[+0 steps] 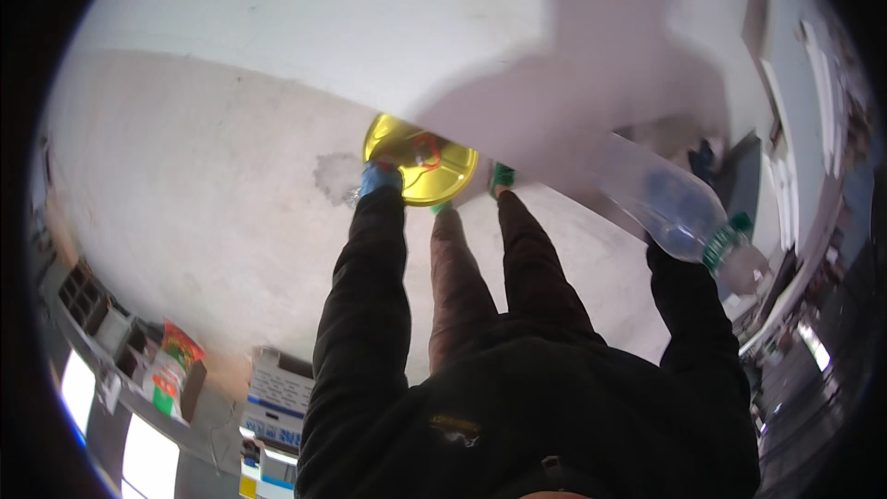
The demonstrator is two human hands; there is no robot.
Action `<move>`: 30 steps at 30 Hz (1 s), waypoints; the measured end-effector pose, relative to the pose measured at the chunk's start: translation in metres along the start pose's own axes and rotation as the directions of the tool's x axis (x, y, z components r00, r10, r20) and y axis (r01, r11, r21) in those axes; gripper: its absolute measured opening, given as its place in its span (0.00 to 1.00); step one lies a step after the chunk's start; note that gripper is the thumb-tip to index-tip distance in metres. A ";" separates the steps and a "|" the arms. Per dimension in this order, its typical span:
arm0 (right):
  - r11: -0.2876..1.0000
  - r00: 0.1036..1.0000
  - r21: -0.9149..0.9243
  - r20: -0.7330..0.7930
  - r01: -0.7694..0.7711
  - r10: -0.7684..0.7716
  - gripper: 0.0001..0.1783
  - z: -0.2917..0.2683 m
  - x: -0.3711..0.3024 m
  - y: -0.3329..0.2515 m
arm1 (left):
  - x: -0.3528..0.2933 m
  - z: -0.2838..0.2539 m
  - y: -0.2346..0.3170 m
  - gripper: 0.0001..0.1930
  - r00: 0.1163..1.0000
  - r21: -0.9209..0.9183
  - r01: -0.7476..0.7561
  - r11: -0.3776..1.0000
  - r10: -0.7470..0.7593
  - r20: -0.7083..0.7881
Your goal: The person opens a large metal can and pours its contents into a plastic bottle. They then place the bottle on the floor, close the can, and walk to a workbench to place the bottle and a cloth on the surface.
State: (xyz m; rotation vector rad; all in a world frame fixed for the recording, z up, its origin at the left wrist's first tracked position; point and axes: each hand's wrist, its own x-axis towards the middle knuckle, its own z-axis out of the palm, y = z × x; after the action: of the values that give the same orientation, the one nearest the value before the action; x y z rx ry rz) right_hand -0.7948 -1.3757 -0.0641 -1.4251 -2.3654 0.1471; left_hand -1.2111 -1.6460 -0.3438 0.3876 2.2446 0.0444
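Note:
My left hand (381, 177), in a blue glove, grips the left rim of a round, shiny yellow lid-like disc (443, 183). A red ring sits near its middle, and moulded ridges run across it. Whether the disc tops a container below, I cannot tell. On the right, a large clear plastic bottle (679, 222) with a green cap ring lies tilted, its neck toward the lower right. My right hand (667, 192) shows only as a bluish gloved shape through the bottle, seemingly wrapped round it from beneath. Its fingers are blurred.
A broad white surface (370, 14) spans the far side, its edge passing close to the disc. My green shoes (502, 176) stand on the pale floor (203, 194), near a wet-looking patch (337, 176). Stacked cartons (280, 388) and a colourful bag (176, 360) sit at lower left.

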 end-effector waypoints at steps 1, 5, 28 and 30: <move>1.000 1.000 0.009 -0.006 0.003 -0.003 0.23 -0.002 0.001 -0.001 | 0.003 -0.004 0.000 0.15 0.983 0.074 -0.167 0.983 0.160 0.092; 0.998 0.999 0.070 -0.045 0.003 0.000 0.22 -0.008 0.010 0.000 | -0.047 -0.022 0.014 0.37 0.969 -0.013 -0.156 0.988 0.150 -0.197; 0.014 0.815 0.989 0.114 -0.149 0.568 0.23 -0.074 -0.036 0.076 | -0.324 -0.069 0.297 0.63 0.631 -0.810 -0.522 0.266 0.760 -0.157; 0.061 0.837 0.981 0.126 -0.186 0.532 0.28 -0.097 -0.047 0.065 | -0.327 -0.069 0.297 0.58 0.568 -0.717 -0.645 0.266 0.794 -0.216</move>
State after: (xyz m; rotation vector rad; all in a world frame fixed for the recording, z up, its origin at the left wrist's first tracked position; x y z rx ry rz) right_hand -0.6857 -1.3949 -0.0051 -1.0880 -0.9803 1.3009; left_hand -0.9885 -1.4522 -0.0082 0.8923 1.4485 1.3432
